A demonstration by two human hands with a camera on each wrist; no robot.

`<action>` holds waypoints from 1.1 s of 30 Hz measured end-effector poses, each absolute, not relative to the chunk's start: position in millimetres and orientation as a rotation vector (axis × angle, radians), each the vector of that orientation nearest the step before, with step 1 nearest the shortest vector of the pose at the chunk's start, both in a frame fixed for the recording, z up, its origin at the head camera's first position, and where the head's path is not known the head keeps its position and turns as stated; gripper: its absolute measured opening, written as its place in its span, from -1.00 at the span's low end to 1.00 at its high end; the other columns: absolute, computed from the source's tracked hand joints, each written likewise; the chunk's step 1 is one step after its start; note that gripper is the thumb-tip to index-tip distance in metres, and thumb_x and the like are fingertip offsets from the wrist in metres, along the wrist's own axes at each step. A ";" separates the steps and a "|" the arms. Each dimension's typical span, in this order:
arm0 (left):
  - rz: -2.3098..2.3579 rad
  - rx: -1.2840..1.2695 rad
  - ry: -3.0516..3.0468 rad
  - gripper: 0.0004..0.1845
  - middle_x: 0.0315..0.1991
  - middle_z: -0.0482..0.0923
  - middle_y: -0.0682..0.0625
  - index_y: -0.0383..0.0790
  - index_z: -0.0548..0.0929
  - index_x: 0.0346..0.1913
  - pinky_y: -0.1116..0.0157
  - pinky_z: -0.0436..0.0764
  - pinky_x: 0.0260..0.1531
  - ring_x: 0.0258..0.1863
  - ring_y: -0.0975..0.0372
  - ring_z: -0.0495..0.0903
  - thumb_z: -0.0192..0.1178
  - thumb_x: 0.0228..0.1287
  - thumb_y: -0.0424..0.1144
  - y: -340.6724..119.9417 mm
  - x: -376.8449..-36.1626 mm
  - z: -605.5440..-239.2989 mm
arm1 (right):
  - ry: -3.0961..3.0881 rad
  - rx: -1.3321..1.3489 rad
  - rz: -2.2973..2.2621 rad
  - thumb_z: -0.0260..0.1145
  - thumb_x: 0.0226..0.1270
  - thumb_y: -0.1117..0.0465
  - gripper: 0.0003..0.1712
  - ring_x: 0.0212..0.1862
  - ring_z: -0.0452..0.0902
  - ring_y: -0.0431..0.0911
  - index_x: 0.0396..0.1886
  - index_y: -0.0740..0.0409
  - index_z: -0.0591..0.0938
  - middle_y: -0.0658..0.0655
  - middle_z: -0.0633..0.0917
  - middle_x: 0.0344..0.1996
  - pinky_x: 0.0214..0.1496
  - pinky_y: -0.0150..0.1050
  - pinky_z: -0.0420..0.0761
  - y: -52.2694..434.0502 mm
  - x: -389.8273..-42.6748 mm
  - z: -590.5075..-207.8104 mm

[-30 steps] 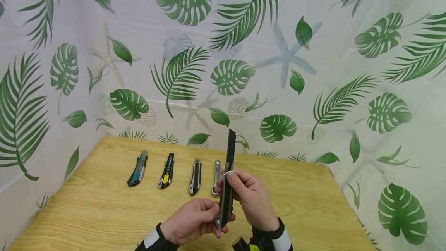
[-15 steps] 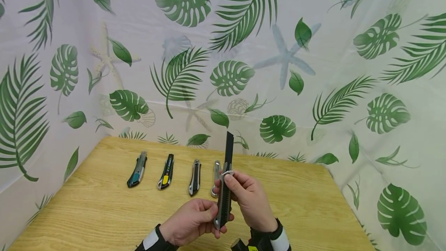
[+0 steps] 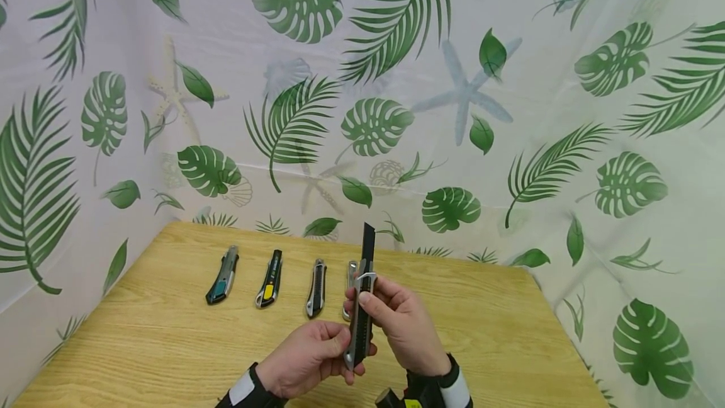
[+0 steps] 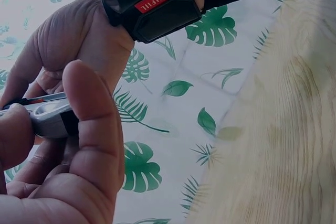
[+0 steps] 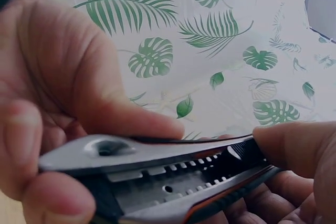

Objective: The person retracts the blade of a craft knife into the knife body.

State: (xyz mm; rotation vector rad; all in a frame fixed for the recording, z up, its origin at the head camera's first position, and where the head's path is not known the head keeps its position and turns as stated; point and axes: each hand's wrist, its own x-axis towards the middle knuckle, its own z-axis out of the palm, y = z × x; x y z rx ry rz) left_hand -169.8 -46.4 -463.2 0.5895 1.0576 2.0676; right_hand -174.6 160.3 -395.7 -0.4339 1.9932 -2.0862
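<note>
Left hand (image 3: pixel 308 357): you grip the knife (image 3: pixel 361 307) base, lower centre.
Right hand (image 3: pixel 402 323): you pinch its slider.
Blade (image 3: pixel 368 243): extended, upright.
Desk (image 3: pixel 141 339): four knives (image 3: pixel 270 287) behind.

Close in, the left hand (image 5: pixel 58 108) gripped the grey end of the knife (image 5: pixel 157 179) between thumb and fingers while the right hand (image 5: pixel 294 174) pressed a thumb on its black slider, the notched metal track facing up, a leaf-print curtain (image 5: pixel 220 40) behind.
</note>
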 end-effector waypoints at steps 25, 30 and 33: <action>2.093 0.572 1.091 -0.60 0.14 0.79 0.06 -0.16 0.68 0.30 0.42 0.74 -0.07 -0.10 0.35 0.79 0.14 0.65 -0.01 -53.3 -170.8 -462.1 | 1.798 -0.737 -2.039 0.27 0.58 0.43 -0.20 0.28 0.68 -0.18 0.71 0.19 0.21 -0.02 0.70 0.20 0.38 -0.25 0.65 165.9 -184.0 -409.5; 2.093 0.571 1.091 -0.60 0.11 0.80 0.07 -0.16 0.68 0.29 0.42 0.74 -0.07 -0.10 0.35 0.79 0.13 0.66 0.00 -52.6 -171.9 -462.3 | 1.794 -0.755 -1.986 0.30 0.54 0.46 -0.09 0.32 0.66 -0.20 0.74 0.20 0.10 -0.02 0.69 0.23 0.38 -0.27 0.65 167.9 -184.1 -410.5; 2.097 0.568 1.090 -0.63 0.06 0.80 0.07 -0.14 0.69 0.24 0.42 0.75 -0.07 -0.11 0.35 0.78 0.12 0.67 0.00 -52.4 -172.1 -462.5 | 1.784 -0.785 -1.957 0.32 0.51 0.48 -0.02 0.33 0.65 -0.20 0.76 0.21 0.03 -0.01 0.67 0.26 0.38 -0.30 0.64 168.8 -184.4 -411.1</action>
